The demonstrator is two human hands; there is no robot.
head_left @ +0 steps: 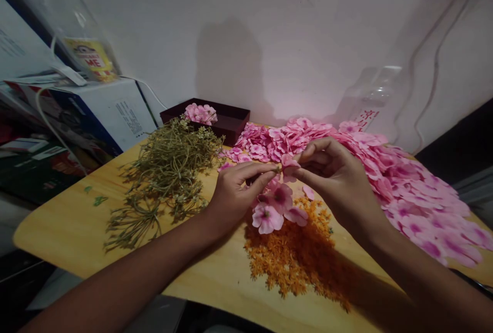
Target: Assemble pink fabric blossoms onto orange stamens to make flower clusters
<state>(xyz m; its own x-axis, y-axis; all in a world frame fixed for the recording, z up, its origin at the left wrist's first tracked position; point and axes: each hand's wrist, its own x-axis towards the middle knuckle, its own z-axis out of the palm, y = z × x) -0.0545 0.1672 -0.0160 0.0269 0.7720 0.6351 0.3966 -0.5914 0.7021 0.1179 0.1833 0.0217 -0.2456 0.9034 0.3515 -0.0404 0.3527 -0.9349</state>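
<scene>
My left hand (241,189) pinches a thin green artificial flower stem, most of it hidden by the fingers. Pink artificial blossoms (275,207) hang below that hand, in front of my right hand's thumb. My right hand (335,179) has thumb and fingers closed on a pink petal piece (289,162), right at the tip of the left fingers. Beneath both hands lies a pile of small orange flower centers (288,256). A heap of loose pink petal pieces (419,204) spreads behind and right of my right hand. Green stems (173,158) are bunched to the left.
At the back of the wooden table (61,220) stands a dark tray (231,117) with a pink flower head (201,114) in it. A clear plastic bottle (375,99) is behind the petals. Boxes (111,112) with a plastic jar (87,50) on top stand left.
</scene>
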